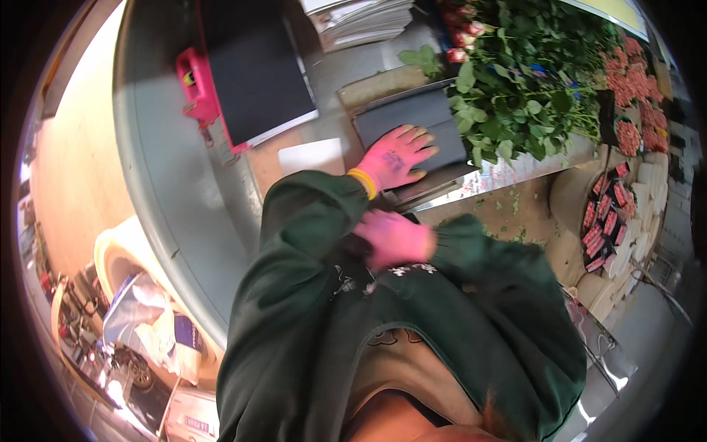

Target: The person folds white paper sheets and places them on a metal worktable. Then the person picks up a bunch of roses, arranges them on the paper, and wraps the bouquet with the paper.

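My left hand [395, 157], in a pink glove with a yellow cuff, lies palm down with its fingers apart on a dark grey flat panel [411, 121] on the worktable. Nearer my body is my right hand [395, 237], also in a pink glove, in front of the dark green garment. It is blurred and its fingers are partly hidden, so what it holds does not show. A white sheet [312, 157] lies left of my left hand. Just right of the panel are leafy green stems [502, 110], with red and white roses [464, 41] at their upper left.
A large black panel [259, 72] lies at the upper left, beside a pink tool or dispenser [196, 85]. A stack of papers [364, 22] is at the top. Pink flower bunches [632, 83] and pale buckets [652, 182] stand right. A bin holding bags [124, 248] is lower left.
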`<state>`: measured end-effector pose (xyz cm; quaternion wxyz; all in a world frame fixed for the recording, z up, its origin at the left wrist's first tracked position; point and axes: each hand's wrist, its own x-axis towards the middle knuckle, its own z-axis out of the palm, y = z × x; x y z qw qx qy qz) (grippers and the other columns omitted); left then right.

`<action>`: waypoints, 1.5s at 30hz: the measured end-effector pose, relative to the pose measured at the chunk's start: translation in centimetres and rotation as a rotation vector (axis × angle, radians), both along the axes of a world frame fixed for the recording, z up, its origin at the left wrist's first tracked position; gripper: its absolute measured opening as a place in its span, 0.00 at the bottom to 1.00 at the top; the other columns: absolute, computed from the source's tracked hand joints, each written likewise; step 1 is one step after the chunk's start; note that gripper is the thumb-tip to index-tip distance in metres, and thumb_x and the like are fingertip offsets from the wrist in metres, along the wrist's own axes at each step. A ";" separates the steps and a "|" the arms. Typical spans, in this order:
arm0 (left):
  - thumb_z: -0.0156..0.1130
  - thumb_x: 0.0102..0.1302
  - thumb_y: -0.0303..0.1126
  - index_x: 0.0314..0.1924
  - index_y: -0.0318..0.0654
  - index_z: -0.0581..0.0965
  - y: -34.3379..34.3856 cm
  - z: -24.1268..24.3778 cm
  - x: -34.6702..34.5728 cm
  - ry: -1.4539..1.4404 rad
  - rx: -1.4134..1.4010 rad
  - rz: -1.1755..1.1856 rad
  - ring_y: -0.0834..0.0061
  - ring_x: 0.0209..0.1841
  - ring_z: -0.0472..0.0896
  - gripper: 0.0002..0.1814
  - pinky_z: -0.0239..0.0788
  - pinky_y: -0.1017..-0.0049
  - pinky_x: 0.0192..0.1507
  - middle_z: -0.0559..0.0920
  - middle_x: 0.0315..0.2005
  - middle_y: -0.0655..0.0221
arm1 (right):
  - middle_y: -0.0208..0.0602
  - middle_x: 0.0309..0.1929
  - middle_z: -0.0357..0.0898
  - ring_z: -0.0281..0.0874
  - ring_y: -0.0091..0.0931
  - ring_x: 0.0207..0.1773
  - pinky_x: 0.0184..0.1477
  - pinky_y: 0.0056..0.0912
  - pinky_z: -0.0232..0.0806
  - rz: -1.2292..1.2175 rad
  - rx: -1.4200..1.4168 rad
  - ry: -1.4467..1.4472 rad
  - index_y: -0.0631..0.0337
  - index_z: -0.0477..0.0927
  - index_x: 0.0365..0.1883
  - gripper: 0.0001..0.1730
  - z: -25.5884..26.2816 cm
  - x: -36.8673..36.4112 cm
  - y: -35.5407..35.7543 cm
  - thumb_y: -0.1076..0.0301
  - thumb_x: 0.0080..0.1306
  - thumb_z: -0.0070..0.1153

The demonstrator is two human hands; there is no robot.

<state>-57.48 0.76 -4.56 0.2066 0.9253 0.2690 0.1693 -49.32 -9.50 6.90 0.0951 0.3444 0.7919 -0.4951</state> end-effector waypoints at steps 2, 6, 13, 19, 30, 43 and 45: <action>0.63 0.64 0.51 0.66 0.48 0.73 0.1 0.3 0.0 0.012 0.002 -0.010 0.59 0.71 0.67 0.32 0.54 0.58 0.74 0.72 0.68 0.63 | 0.59 0.61 0.72 0.71 0.50 0.66 0.65 0.48 0.68 -0.057 -0.088 0.267 0.65 0.58 0.75 0.54 6.0 7.5 3.5 0.62 0.51 0.68; 0.64 0.63 0.51 0.66 0.49 0.71 0.3 1.9 0.3 0.107 -0.012 -0.037 0.59 0.70 0.67 0.33 0.53 0.59 0.74 0.72 0.67 0.64 | 0.53 0.59 0.74 0.79 0.43 0.56 0.55 0.46 0.72 -0.425 -0.042 -0.098 0.59 0.63 0.71 0.45 8.8 16.8 9.9 0.74 0.51 0.60; 0.64 0.63 0.51 0.67 0.49 0.71 0.3 2.4 0.2 0.159 -0.021 -0.016 0.59 0.71 0.66 0.33 0.53 0.58 0.74 0.71 0.67 0.64 | 0.56 0.52 0.79 0.78 0.49 0.57 0.56 0.53 0.71 0.054 0.071 -0.474 0.62 0.73 0.56 0.28 -3.0 23.4 18.5 0.67 0.55 0.58; 0.64 0.63 0.49 0.67 0.49 0.71 0.6 2.7 0.5 0.196 -0.039 -0.034 0.59 0.72 0.65 0.33 0.53 0.58 0.74 0.72 0.67 0.63 | 0.51 0.46 0.83 0.82 0.48 0.52 0.51 0.54 0.74 0.145 0.236 -0.550 0.61 0.77 0.50 0.24 -4.7 21.9 18.9 0.63 0.54 0.61; 0.62 0.66 0.46 0.69 0.49 0.69 4.8 0.6 -1.0 0.091 0.069 -0.332 0.59 0.72 0.66 0.33 0.53 0.58 0.75 0.70 0.69 0.64 | 0.40 0.33 0.77 0.76 0.27 0.35 0.36 0.34 0.71 -1.039 -0.212 -0.172 0.68 0.75 0.54 0.28 5.4 13.4 2.8 0.72 0.52 0.60; 0.55 0.66 0.27 0.68 0.49 0.72 10.1 1.5 0.4 0.325 0.072 -0.752 0.59 0.70 0.69 0.29 0.59 0.62 0.72 0.70 0.70 0.64 | 0.53 0.41 0.84 0.83 0.45 0.51 0.55 0.42 0.72 -1.822 -0.374 0.060 0.66 0.73 0.58 0.32 -12.1 -8.5 -1.9 0.61 0.56 0.62; 0.55 0.66 0.27 0.68 0.49 0.72 10.0 1.3 -0.1 0.313 0.117 -0.700 0.60 0.70 0.69 0.29 0.59 0.63 0.72 0.71 0.69 0.65 | 0.54 0.43 0.84 0.83 0.45 0.52 0.57 0.42 0.71 -1.759 -0.370 0.023 0.67 0.73 0.59 0.33 -12.7 -8.3 -1.8 0.61 0.57 0.62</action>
